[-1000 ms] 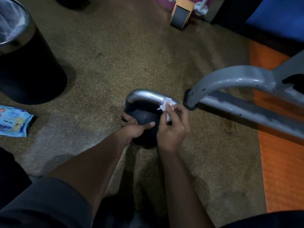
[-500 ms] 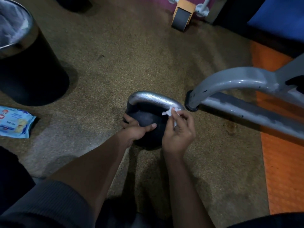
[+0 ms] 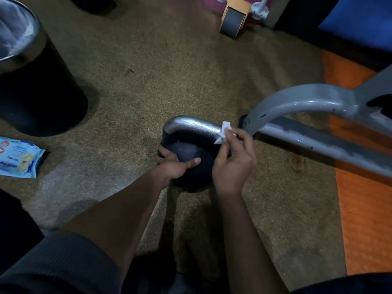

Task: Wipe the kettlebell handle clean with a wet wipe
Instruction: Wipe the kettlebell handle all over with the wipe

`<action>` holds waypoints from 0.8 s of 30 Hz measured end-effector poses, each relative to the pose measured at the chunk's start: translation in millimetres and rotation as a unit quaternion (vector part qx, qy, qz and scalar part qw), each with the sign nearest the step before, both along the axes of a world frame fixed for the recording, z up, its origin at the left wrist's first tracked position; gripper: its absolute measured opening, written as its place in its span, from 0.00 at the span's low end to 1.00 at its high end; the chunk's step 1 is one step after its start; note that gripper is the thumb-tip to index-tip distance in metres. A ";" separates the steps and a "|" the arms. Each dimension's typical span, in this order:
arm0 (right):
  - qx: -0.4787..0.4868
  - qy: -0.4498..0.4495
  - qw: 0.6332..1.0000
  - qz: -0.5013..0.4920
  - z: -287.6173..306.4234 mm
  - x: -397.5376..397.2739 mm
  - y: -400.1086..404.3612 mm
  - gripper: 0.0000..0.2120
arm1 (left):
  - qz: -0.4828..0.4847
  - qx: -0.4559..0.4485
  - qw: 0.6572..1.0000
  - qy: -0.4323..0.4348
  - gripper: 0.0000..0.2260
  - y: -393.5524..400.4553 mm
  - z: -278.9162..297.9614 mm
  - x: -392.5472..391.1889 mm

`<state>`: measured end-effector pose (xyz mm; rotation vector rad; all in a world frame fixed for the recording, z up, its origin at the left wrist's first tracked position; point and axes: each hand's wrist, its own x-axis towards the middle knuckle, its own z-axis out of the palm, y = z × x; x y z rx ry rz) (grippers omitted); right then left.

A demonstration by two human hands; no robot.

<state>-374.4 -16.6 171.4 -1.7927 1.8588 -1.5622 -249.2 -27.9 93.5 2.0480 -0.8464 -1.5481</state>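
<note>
**gymrat_04:** Writing first, can anyone read that blue wipes pack [image 3: 20, 159] at the left edge? It has red and white round logos and some small print, but it's too blurry for me to get a brand.

**matside:** Nope, can't read it either. Floor is speckled brown rubber flooring [image 3: 148, 81], with an orange mat [image 3: 364, 219] on the right, a black bin [image 3: 36, 90] with a clear liner top left, and a grey machine frame [image 3: 307, 124] just right of the kettlebell [image 3: 191, 162].

**gymrat_04:** So where's the bell sitting?

**matside:** On the floor, mid-frame, upright, with its silver handle [image 3: 191, 126] on top. The handle's long axis runs left to right, tilting slightly down at the right.

**gymrat_04:** Hands?

**matside:** Left hand [image 3: 174, 166] curls around the black body, thumb lying across the front. Right hand [image 3: 233, 158] pinches a crumpled white wet wipe [image 3: 223, 131] between thumb and fingertips, pressed on the handle's right end.
</note>
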 end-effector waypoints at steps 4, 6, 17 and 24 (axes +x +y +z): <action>-0.003 0.005 1.000 0.018 -3.4 -0.1 12.1 0.13 | 0.002 -0.001 1.000 0.006 0.57 0.1 1.1 0.4; 0.015 -0.020 1.000 -0.003 -2.9 -6.2 10.9 0.12 | 0.000 0.001 1.000 0.011 0.57 0.7 0.7 1.1; 0.102 0.009 0.995 0.013 18.7 -13.5 -2.3 0.11 | -0.001 0.009 1.000 0.013 0.57 -0.7 -0.6 1.9; 0.138 0.079 0.984 0.074 41.2 -7.9 -21.3 0.10 | 0.002 0.007 1.000 0.006 0.57 -0.7 -0.3 0.8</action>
